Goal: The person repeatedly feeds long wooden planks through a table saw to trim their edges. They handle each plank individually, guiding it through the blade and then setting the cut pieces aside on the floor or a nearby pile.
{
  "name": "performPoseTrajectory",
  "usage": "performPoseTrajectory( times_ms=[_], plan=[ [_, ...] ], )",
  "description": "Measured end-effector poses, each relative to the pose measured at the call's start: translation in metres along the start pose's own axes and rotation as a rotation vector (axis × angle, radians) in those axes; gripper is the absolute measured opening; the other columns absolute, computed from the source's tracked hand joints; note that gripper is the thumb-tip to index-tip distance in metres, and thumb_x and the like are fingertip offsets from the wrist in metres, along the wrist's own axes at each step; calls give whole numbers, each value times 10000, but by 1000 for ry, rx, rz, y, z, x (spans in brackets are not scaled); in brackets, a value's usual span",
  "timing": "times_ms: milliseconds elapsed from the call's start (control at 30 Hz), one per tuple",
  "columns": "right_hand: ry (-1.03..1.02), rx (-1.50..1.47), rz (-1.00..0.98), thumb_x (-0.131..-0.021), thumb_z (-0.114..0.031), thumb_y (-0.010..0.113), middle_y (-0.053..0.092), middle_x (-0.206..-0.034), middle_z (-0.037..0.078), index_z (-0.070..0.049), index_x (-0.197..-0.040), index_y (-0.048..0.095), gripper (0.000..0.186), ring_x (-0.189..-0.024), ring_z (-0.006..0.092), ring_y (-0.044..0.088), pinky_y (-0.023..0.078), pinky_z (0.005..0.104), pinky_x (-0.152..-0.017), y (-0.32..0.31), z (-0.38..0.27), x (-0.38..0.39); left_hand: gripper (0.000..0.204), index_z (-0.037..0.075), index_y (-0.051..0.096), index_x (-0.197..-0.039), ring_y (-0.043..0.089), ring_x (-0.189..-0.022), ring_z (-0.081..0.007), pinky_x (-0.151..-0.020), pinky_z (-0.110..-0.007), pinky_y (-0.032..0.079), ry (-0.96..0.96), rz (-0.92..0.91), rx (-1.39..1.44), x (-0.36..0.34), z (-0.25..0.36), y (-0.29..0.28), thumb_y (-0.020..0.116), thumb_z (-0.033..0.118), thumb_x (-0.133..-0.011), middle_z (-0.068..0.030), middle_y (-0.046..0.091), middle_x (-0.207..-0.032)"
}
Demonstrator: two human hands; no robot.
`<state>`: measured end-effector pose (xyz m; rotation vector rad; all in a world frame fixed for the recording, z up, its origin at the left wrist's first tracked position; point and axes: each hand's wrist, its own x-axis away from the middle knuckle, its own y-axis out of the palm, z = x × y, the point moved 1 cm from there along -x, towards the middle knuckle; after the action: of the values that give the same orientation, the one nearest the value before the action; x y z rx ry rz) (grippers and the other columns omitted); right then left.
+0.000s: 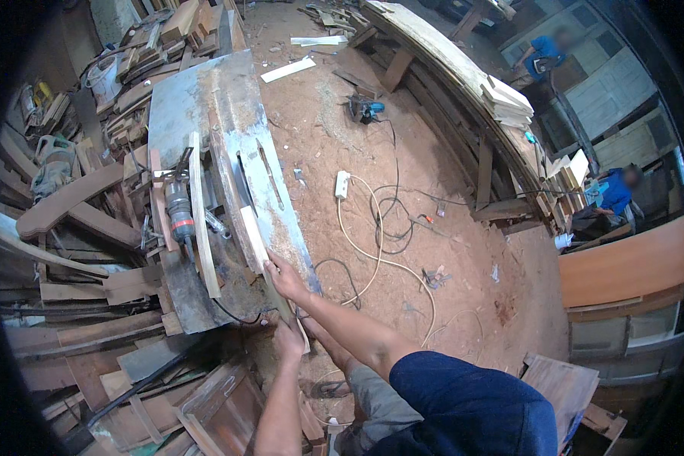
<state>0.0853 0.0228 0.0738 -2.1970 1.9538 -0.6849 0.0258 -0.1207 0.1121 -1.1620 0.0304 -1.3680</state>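
Note:
A narrow pale wood strip lies lengthwise along a wooden fence on a worn blue-grey saw table. Its near end sticks out past the table's front edge. My left hand is closed round the strip close to that end. Farther up, my right hand grips it from the right side, fingers wrapped over it. Ahead of the strip, a dark slot with what looks like a thin blade runs in the tabletop. Sawdust covers parts of the table.
Left of the fence lie a power drill and another pale strip. Stacked boards crowd the left. Cords and a white socket block lie on the dusty floor, beyond them a blue power tool. Two people are at the right.

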Motion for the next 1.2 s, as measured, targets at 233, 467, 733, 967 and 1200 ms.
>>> performPoseTrajectory(
  times_ms=[233, 467, 733, 967, 1200],
  plan=[
    [-23, -21, 26, -1016, -268, 544, 599, -1344, 237, -66, -1419, 534, 451, -1266, 349, 575, 453, 388, -1051, 8, 13, -23, 579, -29, 604, -1134, 643, -1011, -487, -893, -572, 477, -41, -30, -58, -22, -3, 8, 400, 501, -1024, -321, 672, -1043],
    [-67, -32, 44, -1011, -246, 563, 618, -1336, 225, -28, -1417, 529, 462, -1242, 296, 599, 449, 363, -1054, 10, 14, -39, 599, -35, 603, -1181, 626, -1055, -513, -944, -576, 465, -69, -14, -39, -32, 6, -2, 378, 499, -1026, -335, 657, -1102],
    [-65, -54, 65, -999, -245, 560, 608, -1315, 242, -55, -1422, 531, 465, -1213, 352, 597, 440, 406, -1047, 16, 14, -52, 560, -8, 611, -1132, 632, -1041, -502, -923, -580, 467, -86, 28, -43, -43, 10, 1, 386, 493, -1024, -308, 671, -1085],
    [-41, -17, 86, -1009, -278, 566, 623, -1335, 191, -99, -1440, 522, 469, -1220, 327, 606, 454, 404, -1048, 12, -6, -54, 560, -17, 601, -1158, 623, -1067, -489, -946, -553, 456, -79, -15, -81, -52, 17, -5, 374, 478, -1029, -313, 655, -1126],
    [-15, -64, 146, -977, -228, 579, 644, -1219, 276, -2, -1372, 556, 456, -1149, 417, 617, 472, 445, -1000, 10, -8, -32, 528, -7, 610, -1161, 635, -1079, -459, -950, -548, 463, -120, -13, -86, -55, 32, -13, 420, 462, -1007, -291, 673, -1114]
  ],
)
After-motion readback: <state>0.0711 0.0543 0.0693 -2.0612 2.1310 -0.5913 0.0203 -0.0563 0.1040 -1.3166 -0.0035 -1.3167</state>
